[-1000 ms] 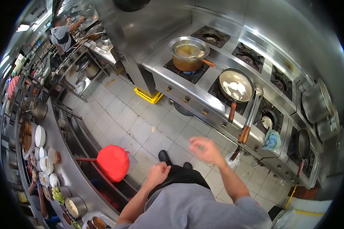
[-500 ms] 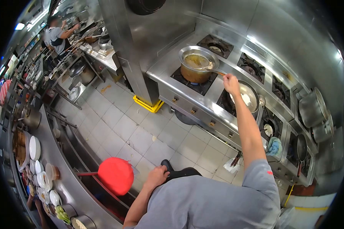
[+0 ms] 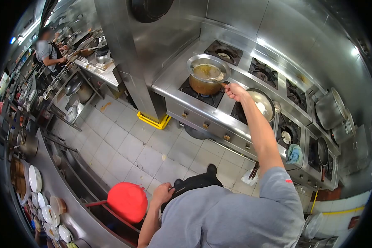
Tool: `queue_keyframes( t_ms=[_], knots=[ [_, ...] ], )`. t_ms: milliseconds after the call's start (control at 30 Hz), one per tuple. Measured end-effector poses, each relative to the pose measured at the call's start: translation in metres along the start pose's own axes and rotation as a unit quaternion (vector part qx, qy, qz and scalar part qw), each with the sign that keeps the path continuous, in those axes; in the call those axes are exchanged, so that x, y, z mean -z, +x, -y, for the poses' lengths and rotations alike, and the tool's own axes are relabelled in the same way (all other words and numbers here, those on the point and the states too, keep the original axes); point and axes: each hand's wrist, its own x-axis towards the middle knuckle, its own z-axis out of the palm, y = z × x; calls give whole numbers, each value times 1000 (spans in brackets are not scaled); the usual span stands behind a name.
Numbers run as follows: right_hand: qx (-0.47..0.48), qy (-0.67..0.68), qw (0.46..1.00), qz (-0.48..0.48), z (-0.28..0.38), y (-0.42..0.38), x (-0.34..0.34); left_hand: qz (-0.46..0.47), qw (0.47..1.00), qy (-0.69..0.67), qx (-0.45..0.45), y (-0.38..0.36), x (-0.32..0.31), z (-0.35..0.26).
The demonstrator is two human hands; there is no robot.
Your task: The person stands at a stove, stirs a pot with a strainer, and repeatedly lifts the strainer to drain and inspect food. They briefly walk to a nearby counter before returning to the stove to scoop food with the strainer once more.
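My right hand [image 3: 237, 92] is closed around the brown handle of a skimmer [image 3: 219, 82]. Its head dips into a wide-rimmed pot [image 3: 206, 88] of yellowish liquid on a front burner, with pale pieces of food at the pot's right inner side. Just right of that hand, a frying pan [image 3: 268, 103] holds some white stuff, and a ladle [image 3: 277, 108] lies beside it. My left hand [image 3: 163, 193] is low by my dark-clothed thigh with curled fingers; what they hold, if anything, cannot be made out.
Behind my left arm is a red round-topped object [image 3: 127, 202] beside the steel counter [image 3: 80, 198], which bears stacked white plates [image 3: 35, 179]. A blue cloth [image 3: 294, 153] and a small pan [image 3: 323, 151] sit along the stove. Another person [image 3: 49, 51] works at the far left.
The skimmer has shifted toward the pot's right side, and its round head shows less. My right hand has come slightly nearer the pot. The far person's raised arm has lowered.
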Motion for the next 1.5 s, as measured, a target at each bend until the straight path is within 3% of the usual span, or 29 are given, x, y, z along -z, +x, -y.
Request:
queue_keyframes(
  t_ms=[100, 167, 233, 333, 433, 633, 767, 867, 900, 933, 967, 1033, 1133, 1367, 1500],
  knots=[
    [76, -111, 990, -40, 17, -41, -1, 15, 999, -1, 38, 1, -3, 9],
    [141, -251, 954, -84, 22, -58, 14, 28, 997, -16, 72, 0, -7, 14],
    [211, -360, 892, -174, 25, -68, 21, 51, 994, -54, 81, 1, -21, 24],
    [321, -476, 787, -226, 36, -77, 26, 73, 990, -86, 90, 3, -24, 24],
    [342, -596, 673, -273, 35, -66, 30, 85, 989, -82, 94, 9, -24, 23],
    [324, -717, 556, -270, 18, -38, 24, 96, 990, -70, 74, 26, -35, 37],
    [289, -718, 593, -222, 16, -15, 23, 71, 990, -82, 93, 21, -57, 67],
    [196, -699, 664, -182, 50, -2, 14, 60, 983, -108, 139, 5, -73, 96],
    [235, -712, 646, -141, 68, -3, 9, 54, 980, -114, 157, -2, -80, 107],
    [80, -679, 722, -108, 91, -4, 5, 49, 976, -120, 176, -10, -88, 120],
    [72, -632, 769, -57, 101, 3, 15, 42, 972, -125, 194, -18, -93, 128],
    [-46, -539, 837, -81, 122, -9, 5, 30, 961, -152, 229, -35, -102, 143],
    [-95, -430, 898, -22, 117, 8, 19, 20, 946, -201, 255, -59, -118, 168],
    [-65, -316, 945, -61, 56, 3, -2, -9, 867, -369, 335, -87, -135, 192],
    [-9, -241, 966, -89, 39, -11, -10, -8, 866, -374, 333, -92, -131, 200]
  ],
)
